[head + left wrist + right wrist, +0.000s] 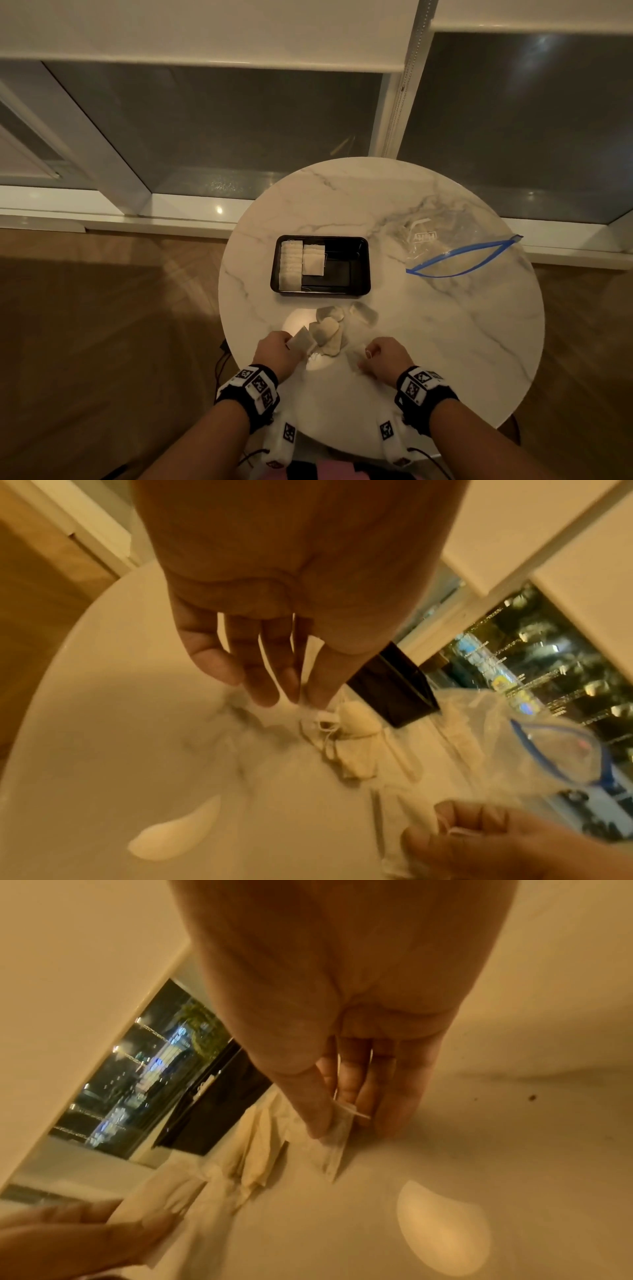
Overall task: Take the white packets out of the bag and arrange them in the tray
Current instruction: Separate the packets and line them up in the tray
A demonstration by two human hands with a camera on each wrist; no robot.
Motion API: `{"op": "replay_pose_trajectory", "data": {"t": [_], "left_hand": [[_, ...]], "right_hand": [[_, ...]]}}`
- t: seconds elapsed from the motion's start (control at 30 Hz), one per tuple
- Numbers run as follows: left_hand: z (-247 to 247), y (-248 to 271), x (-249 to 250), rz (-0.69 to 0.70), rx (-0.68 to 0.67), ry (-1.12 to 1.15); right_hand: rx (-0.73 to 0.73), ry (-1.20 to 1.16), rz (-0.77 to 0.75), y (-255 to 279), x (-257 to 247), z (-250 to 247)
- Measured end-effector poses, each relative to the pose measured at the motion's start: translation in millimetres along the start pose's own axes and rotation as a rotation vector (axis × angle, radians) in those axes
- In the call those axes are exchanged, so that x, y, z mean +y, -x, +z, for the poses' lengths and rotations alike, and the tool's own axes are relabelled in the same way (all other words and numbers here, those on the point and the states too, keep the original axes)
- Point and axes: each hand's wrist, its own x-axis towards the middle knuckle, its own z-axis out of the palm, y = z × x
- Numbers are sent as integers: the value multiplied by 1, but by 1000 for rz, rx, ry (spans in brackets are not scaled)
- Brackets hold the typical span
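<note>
A black tray [365, 263] sits mid-table with white packets [291, 263] lined up along its left side and a second stack [313, 260] beside them. The clear bag [455, 246] with a blue zip lies open at the right. A loose pile of packets [329, 330] lies in front of the tray. My left hand [287, 342] pinches one white packet [303, 339] at the pile's left edge. My right hand [339, 1123] pinches another packet [332, 1150] between thumb and fingers, low over the table to the right of the pile.
The round marble table [428, 342] stands by a window, over a wooden floor. One more packet [363, 313] lies apart, right of the pile. The tray's right half [342, 274] is bare black. Bright lamp reflections show on the tabletop near my hands.
</note>
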Motion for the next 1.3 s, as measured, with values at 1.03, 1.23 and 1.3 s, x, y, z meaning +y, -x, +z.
{"op": "replay_pose_trajectory", "data": {"t": [1.03, 1.23, 1.3], "left_hand": [[22, -10, 7, 596, -46, -749], [-2, -18, -13, 650, 1, -698], [-5, -20, -19, 672, -30, -715]], "right_hand": [[243, -522, -241, 20, -44, -53], [261, -560, -342, 12, -83, -62], [276, -543, -368, 5, -94, -64]]}}
